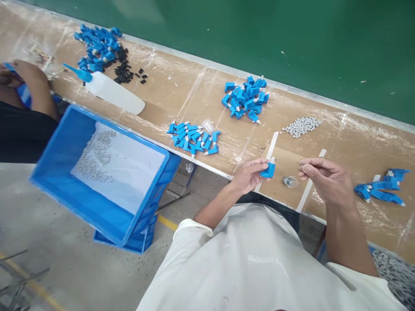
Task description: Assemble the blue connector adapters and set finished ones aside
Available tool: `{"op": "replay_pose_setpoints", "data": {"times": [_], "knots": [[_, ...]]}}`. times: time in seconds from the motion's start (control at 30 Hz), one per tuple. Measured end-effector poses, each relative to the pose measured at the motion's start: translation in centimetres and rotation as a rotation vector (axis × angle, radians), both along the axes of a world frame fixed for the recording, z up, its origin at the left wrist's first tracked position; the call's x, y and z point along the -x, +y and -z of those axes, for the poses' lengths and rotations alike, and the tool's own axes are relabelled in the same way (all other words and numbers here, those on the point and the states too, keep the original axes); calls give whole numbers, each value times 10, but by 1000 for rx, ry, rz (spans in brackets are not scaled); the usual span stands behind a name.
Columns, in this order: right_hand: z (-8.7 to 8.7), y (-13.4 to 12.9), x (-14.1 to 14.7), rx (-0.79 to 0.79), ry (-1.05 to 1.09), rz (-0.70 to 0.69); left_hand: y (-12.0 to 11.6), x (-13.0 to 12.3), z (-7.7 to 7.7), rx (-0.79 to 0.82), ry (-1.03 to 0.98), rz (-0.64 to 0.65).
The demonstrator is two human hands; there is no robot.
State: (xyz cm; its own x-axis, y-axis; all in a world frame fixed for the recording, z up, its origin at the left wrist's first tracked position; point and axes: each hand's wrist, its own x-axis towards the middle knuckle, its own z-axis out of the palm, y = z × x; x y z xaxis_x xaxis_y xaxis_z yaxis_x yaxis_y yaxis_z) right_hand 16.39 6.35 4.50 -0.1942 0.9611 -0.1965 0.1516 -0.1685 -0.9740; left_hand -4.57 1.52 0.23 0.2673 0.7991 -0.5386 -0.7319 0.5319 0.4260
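Observation:
My left hand [249, 175] pinches a blue plastic part [267, 170] with a whitish tip, held over the front of the bench. To its right, my right hand [327, 177] has thumb and fingertips pressed together; whatever they hold is too small to make out. Between the hands a small clear cup [290, 182] with something dark inside stands on the bench. Beyond them lies a heap of small grey pieces [301, 127]. Several blue parts [381, 186] rest right of my right hand, and a pile of blue parts [194, 137] lies left of my left hand.
More blue parts [246, 97] lie farther back, others [97, 47] beside black pieces [123, 69] at left. A white bottle [115, 93] with a blue nozzle lies tilted near the blue crate [52, 194]. A co-worker's hand [32, 82] is at far left.

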Motion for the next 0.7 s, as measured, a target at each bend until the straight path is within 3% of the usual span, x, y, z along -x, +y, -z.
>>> {"op": "replay_pose_setpoints", "data": {"times": [0.13, 0.27, 0.7], "knots": [[-10, -38, -1, 73, 136, 42, -13, -6, -18, -28, -38, 70], [-15, -59, 2, 83, 232, 55, -24, -15, -27, -32, -73, 146], [-10, -81, -1, 180, 344, 161, -37, -34, -32, -48, -122, 273]]}}
